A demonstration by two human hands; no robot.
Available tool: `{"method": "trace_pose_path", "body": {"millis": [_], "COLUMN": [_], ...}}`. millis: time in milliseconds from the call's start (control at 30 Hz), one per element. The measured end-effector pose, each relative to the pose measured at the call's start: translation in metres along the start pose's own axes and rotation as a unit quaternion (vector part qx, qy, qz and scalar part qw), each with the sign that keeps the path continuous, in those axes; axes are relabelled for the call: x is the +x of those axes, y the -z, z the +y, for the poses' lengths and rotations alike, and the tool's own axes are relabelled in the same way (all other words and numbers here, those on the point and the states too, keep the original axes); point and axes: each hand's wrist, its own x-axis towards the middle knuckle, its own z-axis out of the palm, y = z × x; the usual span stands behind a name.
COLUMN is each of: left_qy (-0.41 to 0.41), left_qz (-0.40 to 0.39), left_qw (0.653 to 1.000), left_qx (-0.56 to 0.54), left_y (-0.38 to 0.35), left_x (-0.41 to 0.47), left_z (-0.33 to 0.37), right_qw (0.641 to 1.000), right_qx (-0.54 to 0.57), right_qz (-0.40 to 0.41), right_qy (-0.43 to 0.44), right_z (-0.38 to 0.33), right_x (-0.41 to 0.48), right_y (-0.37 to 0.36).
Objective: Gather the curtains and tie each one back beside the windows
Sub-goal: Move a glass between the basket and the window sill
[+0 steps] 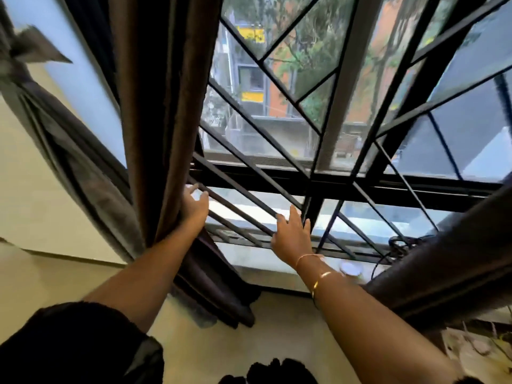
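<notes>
Left hand (194,211) pressing brown curtain (160,106) — barred window (327,180), sill (249,259) apparently cluttered

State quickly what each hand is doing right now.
Left hand: open, pressing against the brown curtain.
Right hand: open, fingers spread, holding nothing.

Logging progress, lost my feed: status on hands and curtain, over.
Left hand open, against brown curtain edge. Right hand open, near window grille. Brown curtain not yet tied. Grey curtain far left already tied.
</notes>
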Motion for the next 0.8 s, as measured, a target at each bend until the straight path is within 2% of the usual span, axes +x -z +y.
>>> {"method": "trace_pose_path", "body": {"millis": [133,267,367,433,533,600,667,733,800], "left_qy": [0.028,0.014,0.052,0.111,0.220,0.264,0.304,0.333,0.315], "left_qz": [0.094,0.116,0.169,0.198,0.175,0.142,0.150,0.157,0.149], "left_qw": [0.995,0.993,0.981,0.970,0.959,0.953,0.940,0.929,0.933], "left_qx": [0.004,0.007,0.078,0.085,0.046,0.050,0.044,0.047,0.092], "left_y": [0.014,0.033,0.041,0.037,0.025,0.017,0.015,0.014,0.012], "left_x": [0.028,0.045,0.063,0.076,0.092,0.100,0.108,0.112,0.117], "left_z": [-0.005,-0.018,-0.026,-0.027,-0.037,-0.049,-0.066,-0.085,-0.109], "right_qw": [0.999,0.995,0.991,0.986,0.981,0.975,0.968,0.962,0.956], "right_qx": [0.022,0.059,0.085,0.110,0.127,0.143,0.159,0.172,0.189], "right_qz": [-0.030,-0.065,-0.091,-0.112,-0.132,-0.150,-0.173,-0.191,-0.201], "right_qy": [-0.017,-0.040,-0.052,-0.058,-0.065,-0.075,-0.087,-0.096,-0.099], "right_z": [-0.008,-0.016,-0.023,-0.027,-0.027,-0.025,-0.024,-0.023,-0.025], "right_x": [0.011,0.028,0.048,0.062,0.078,0.087,0.093,0.093,0.093], "right_y": [-0.022,-0.042,-0.055,-0.064,-0.082,-0.097,-0.114,-0.131,-0.147]}}
